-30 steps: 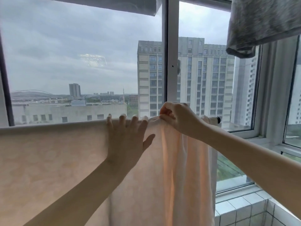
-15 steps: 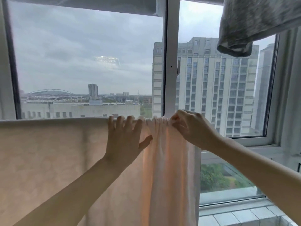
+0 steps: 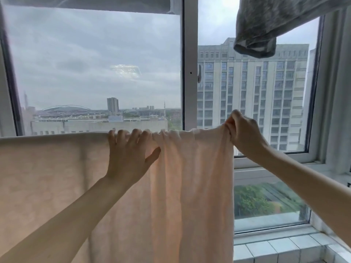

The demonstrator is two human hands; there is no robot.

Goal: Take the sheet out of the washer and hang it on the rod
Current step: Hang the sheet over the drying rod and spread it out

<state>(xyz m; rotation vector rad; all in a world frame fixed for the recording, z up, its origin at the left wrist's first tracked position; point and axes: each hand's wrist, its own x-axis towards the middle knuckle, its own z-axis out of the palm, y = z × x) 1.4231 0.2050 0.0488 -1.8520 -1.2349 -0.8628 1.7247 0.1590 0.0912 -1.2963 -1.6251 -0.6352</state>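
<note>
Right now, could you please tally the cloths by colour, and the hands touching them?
Pale peach fabric sheet: 1
Mottled grey hanging cloth: 1
Bare hands on the sheet: 2 (left hand, right hand)
Total: 4
Grey strip along the top edge: too cropped to identify, uncounted.

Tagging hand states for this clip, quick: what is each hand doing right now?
Left hand: open, fingers straight, pressing flat on the peach sheet at its top edge.
Right hand: closed, pinching the sheet's bunched top edge.
</note>
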